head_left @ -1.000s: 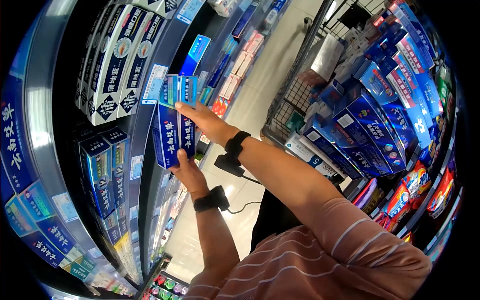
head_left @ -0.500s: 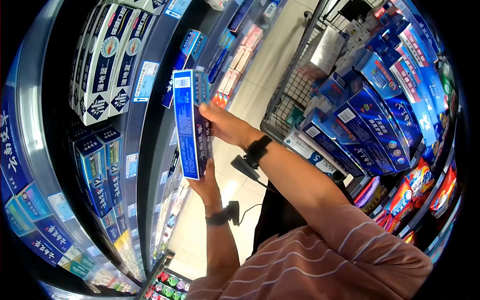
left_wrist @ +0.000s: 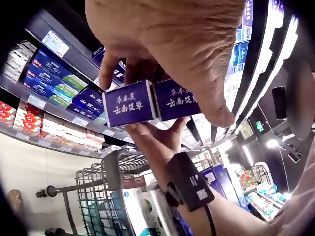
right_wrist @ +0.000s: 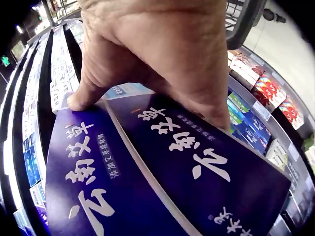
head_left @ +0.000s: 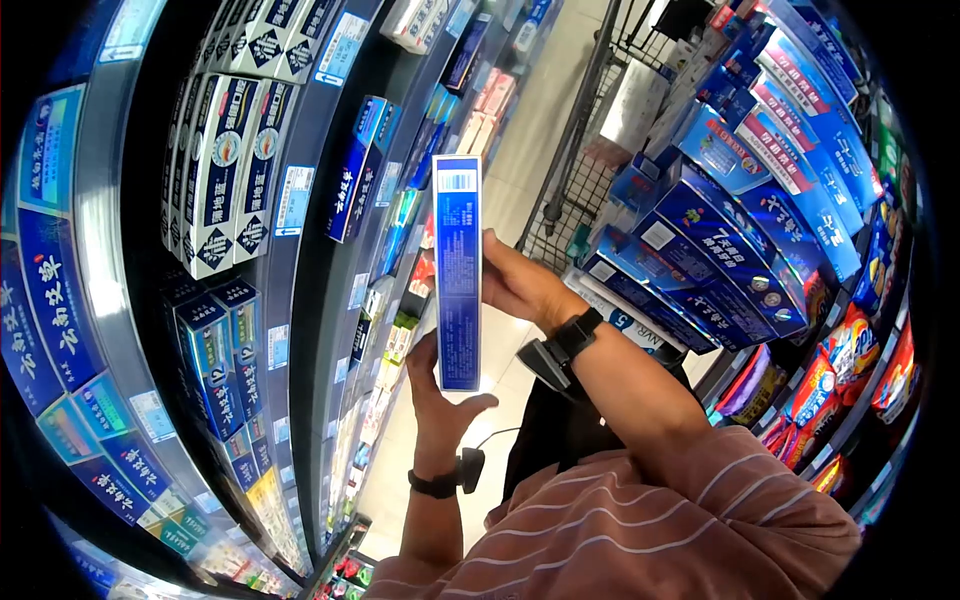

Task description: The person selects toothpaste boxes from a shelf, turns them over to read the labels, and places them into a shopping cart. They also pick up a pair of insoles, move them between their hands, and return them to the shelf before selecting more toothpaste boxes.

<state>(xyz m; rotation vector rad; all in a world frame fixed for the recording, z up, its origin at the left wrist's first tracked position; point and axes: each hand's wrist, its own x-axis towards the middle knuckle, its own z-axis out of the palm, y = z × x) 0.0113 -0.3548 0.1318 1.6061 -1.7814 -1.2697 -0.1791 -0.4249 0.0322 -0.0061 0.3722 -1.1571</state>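
Two dark blue toothpaste boxes (right_wrist: 98,162) are held side by side, away from the shelf. In the head view a narrow printed side with a barcode (head_left: 458,182) faces up. My right hand (head_left: 520,285) grips the pair across their width, its thumb on one side and fingers on the other. Around their lower end is my left hand (head_left: 440,410), fingers extended along the boxes and thumb spread away below them. The left wrist view shows both box ends (left_wrist: 130,104) under my left palm. A similar toothpaste box (head_left: 360,165) lies on the shelf beyond.
Shelves at left carry white-and-navy toothpaste boxes (head_left: 225,160) and blue boxes (head_left: 205,360) behind price tags (head_left: 293,200). A loaded wire shopping cart (head_left: 570,190) stands to the right, near a stacked display of blue cartons (head_left: 730,250). Red packets (head_left: 815,385) sit at lower right.
The two boxes have moved right, away from the shelf, and turned so their narrow side shows. My left thumb has come off the box faces and spreads below them.
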